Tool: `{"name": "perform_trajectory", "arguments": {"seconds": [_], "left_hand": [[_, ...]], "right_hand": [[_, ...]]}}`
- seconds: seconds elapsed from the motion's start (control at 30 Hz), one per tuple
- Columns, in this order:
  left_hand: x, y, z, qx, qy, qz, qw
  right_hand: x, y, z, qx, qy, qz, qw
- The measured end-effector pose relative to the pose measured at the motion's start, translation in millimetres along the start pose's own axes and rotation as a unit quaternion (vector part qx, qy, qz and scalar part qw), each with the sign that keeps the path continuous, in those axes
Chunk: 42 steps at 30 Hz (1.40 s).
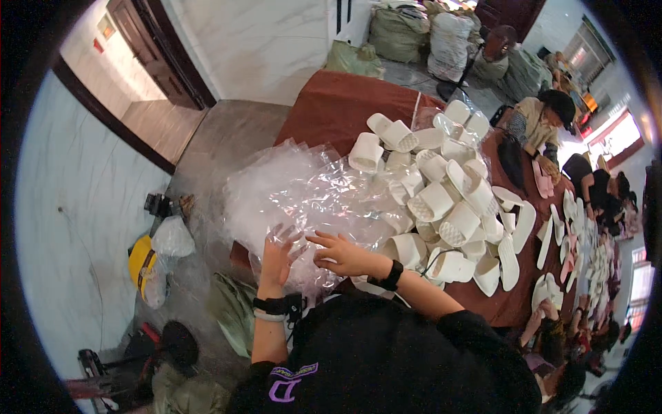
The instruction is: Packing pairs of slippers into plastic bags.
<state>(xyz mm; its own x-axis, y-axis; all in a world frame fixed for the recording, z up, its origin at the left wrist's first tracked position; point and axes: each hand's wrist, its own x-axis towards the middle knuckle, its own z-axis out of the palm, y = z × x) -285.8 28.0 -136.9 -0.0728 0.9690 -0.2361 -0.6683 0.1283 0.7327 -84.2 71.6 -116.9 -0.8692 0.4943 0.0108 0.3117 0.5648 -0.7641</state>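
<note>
Clear plastic bags (303, 186) lie in a wide, shiny heap on the near left of the table. My left hand (277, 259) is at the heap's near edge, fingers spread, with clear film around the fingertips. Whether it touches one bag or several cannot be made out. To its right, my right hand (350, 257) hovers over or rests on the bags, its fingers apart and nothing visible in them. A large pile of white slippers (433, 200) with textured soles borders the bags on the right, close to my right wrist.
A dark red cloth (331, 103) covers the table. Across it a person (541, 124) handles a pink slipper (543, 181); more people and slippers line the right side. Stuffed sacks (398, 34) and a fan (498, 45) stand behind. A yellow object (142, 268) is at left.
</note>
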Motion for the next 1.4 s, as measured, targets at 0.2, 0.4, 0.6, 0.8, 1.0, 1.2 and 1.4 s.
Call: {"name": "perform_trajectory", "arguments": {"seconds": [0.2,0.4,0.6,0.8,1.0,1.2,1.4], "left_hand": [[22.9,3.6,-31.3,0.145,0.048,-0.009,0.988],[70.7,122.2,-55.7,0.299,-0.140,-0.149,0.932],[184.7,178.0,-93.5,0.541,-0.283,-0.227,0.759],[264.3,88.7,-78.0,0.823,-0.144,0.045,0.548],[248.3,40.8,-93.1,0.873,0.072,0.258,0.409],[153.6,54.2,19.5,0.877,-0.057,0.227,0.419],[153.0,-3.9,9.0,0.897,-0.102,0.006,0.431]], "right_hand": [[-5.8,-24.0,4.0,-0.033,-0.066,-0.050,0.996],[-48.7,-26.9,-52.2,0.073,0.031,-0.014,0.997],[-49.5,-17.9,-66.4,0.052,0.117,0.079,0.989],[1.6,32.9,-2.8,-0.169,0.127,0.049,0.976],[27.2,95.7,61.2,-0.223,-0.010,0.151,0.963],[8.1,128.5,58.1,-0.209,-0.038,0.218,0.953],[22.0,127.5,42.3,-0.173,-0.109,0.198,0.959]]}}
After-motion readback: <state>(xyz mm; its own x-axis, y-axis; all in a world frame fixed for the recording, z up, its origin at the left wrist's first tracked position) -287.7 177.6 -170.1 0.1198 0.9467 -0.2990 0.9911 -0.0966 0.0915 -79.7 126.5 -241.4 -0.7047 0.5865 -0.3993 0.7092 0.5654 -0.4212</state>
